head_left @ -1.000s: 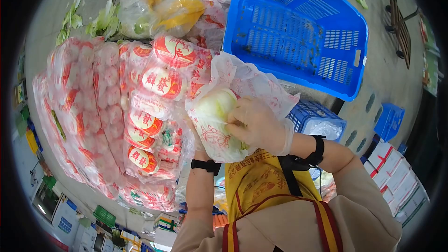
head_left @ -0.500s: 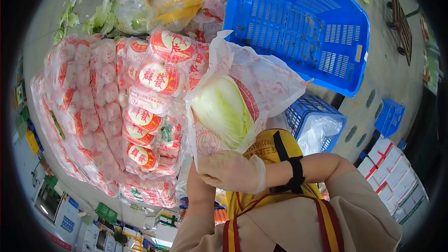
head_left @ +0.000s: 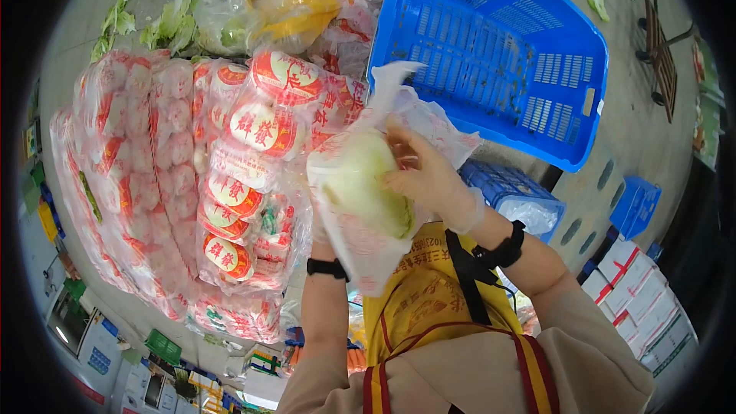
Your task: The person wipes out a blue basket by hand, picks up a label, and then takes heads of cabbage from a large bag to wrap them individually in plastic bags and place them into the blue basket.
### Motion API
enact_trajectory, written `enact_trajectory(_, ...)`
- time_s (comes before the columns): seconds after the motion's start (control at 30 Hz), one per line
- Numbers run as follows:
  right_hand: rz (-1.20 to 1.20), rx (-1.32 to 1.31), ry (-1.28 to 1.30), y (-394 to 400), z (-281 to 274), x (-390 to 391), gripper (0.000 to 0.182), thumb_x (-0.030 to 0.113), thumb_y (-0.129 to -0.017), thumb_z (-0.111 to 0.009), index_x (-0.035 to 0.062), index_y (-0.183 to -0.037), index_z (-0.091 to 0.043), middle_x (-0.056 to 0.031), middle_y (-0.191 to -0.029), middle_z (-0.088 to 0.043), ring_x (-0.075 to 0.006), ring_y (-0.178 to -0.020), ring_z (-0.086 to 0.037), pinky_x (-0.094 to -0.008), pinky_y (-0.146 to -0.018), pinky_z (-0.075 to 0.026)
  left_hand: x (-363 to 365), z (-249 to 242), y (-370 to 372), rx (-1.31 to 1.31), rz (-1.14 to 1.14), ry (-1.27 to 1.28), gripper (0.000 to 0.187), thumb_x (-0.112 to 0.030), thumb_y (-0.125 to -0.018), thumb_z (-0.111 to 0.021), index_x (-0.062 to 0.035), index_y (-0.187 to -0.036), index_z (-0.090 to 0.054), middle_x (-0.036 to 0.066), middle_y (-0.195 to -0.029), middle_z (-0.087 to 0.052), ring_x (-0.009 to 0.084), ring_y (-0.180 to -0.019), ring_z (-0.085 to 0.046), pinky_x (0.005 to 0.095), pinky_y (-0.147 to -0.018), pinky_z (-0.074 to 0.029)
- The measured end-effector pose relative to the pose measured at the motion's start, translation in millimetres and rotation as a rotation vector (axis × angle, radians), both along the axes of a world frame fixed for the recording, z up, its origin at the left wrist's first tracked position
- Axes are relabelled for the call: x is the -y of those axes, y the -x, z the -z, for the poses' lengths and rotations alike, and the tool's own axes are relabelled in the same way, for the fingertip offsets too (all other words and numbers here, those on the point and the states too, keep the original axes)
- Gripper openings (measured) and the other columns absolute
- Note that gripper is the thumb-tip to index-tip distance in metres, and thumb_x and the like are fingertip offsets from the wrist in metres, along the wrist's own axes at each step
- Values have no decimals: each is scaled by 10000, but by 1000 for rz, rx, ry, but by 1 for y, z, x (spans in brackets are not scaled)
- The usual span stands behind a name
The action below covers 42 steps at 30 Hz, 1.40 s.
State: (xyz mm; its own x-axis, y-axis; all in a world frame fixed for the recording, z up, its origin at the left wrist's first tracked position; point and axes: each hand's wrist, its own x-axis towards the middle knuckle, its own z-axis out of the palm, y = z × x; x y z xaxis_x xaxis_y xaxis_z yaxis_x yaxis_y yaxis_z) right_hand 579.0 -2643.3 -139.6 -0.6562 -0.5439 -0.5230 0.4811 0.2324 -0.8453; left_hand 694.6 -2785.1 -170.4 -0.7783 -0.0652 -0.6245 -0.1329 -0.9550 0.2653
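Observation:
A pale green Chinese cabbage [head_left: 360, 176], blurred by motion, lies in a sheet of white printed paper [head_left: 349, 249]. One part of the sheet hangs below it, and other parts stand up behind. My right hand [head_left: 441, 188], in a thin clear glove, curves round the cabbage's right side, thumb and fingers apart across it. Beneath the paper, my left hand [head_left: 322, 239] is almost wholly hidden; only a bit near the wrist shows, so its fingers cannot be made out.
Plastic-wrapped packs with red labels [head_left: 230, 192] are piled at left. A large blue crate [head_left: 468, 46] stands at upper right, a smaller blue crate [head_left: 517, 195] below it. Clear and yellow bags [head_left: 287, 11] and loose leaves [head_left: 172, 23] lie behind. White boxes [head_left: 632, 284] are stacked at right.
My right hand has left the paper's lower edge and moved up and right onto the cabbage. The paper's right side has drawn inward, and its lower part now hangs further down.

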Motion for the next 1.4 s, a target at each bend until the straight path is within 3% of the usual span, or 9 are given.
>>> enact_trajectory(0.3,158,771,410,7,30,-42,474,211,-880,-615,32,-1291,-462,-108,-1228,-559,-180,-1078,-565,-303,-925,-462,18,-22,15,-40,498,701,609,-341,-911,-473,-45,-1421,-320,33,-1203,-533,119,-1007,-471,284,-884,-354)
enact_trajectory(0.6,509,961,424,-3,25,-72,381,235,-973,-417,24,-1287,-470,-150,-1236,-562,-231,-1075,-591,-356,-908,-496,1,-41,37,386,161,974,469,-330,-923,-475,-96,-1328,-451,-4,-1061,-505,106,-981,-462,308,-905,-348)
enact_trajectory(0.73,-131,242,160,23,-12,-42,458,185,-887,-537,-26,-1281,-433,-116,-1273,-491,-182,-1169,-476,-324,-1021,-361,-18,-31,22,84,285,546,536,-251,-902,-500,-91,-1390,-347,47,-1280,-444,146,-1185,-412,323,-1009,-320)
enact_trajectory(0.83,-190,-306,-75,13,-22,-24,558,142,-822,-634,-29,-1304,-411,-97,-1156,-560,-196,-1047,-528,-332,-906,-425,-22,-13,9,28,177,90,664,-178,-891,-523,-97,-1455,-183,82,-1430,-329,186,-1318,-313,326,-1085,-261)
enact_trajectory(0.97,-213,50,-32,29,-43,-29,691,122,-764,-686,12,-1365,-362,-109,-1192,-511,-190,-1063,-502,-313,-902,-401,-5,3,-13,51,37,-57,657,-198,-893,-519,-96,-1453,-190,85,-1426,-334,193,-1314,-320,332,-1083,-267)
enact_trajectory(1.1,124,-664,-227,36,-20,-28,714,122,-719,-745,7,-1340,-413,-98,-1082,-544,-183,-1021,-508,-309,-853,-431,-1,6,-17,49,44,-109,651,-217,-895,-514,-96,-1450,-196,88,-1423,-340,199,-1310,-327,338,-1081,-273)
enact_trajectory(1.23,321,-459,-30,36,-12,-13,568,132,-748,-718,-7,-1254,-500,-64,-996,-578,-152,-967,-547,-284,-808,-455,-3,5,-18,60,66,-138,646,-236,-897,-509,-96,-1448,-203,91,-1420,-345,205,-1306,-333,344,-1078,-279)
enact_trajectory(1.33,-171,195,-129,44,-21,-27,368,138,-799,-660,-15,-1124,-583,-39,-881,-616,-119,-841,-587,-261,-717,-475,-4,5,-18,68,78,-149,642,-251,-899,-506,-96,-1446,-208,93,-1418,-349,210,-1303,-339,348,-1077,-283)
enact_trajectory(1.4,235,313,0,46,-23,-36,221,139,-847,-598,-9,-1009,-631,4,-776,-602,-73,-706,-561,-233,-631,-456,-4,5,-18,76,85,-156,640,-260,-900,-503,-95,-1445,-211,94,-1416,-352,213,-1301,-342,351,-1076,-286)
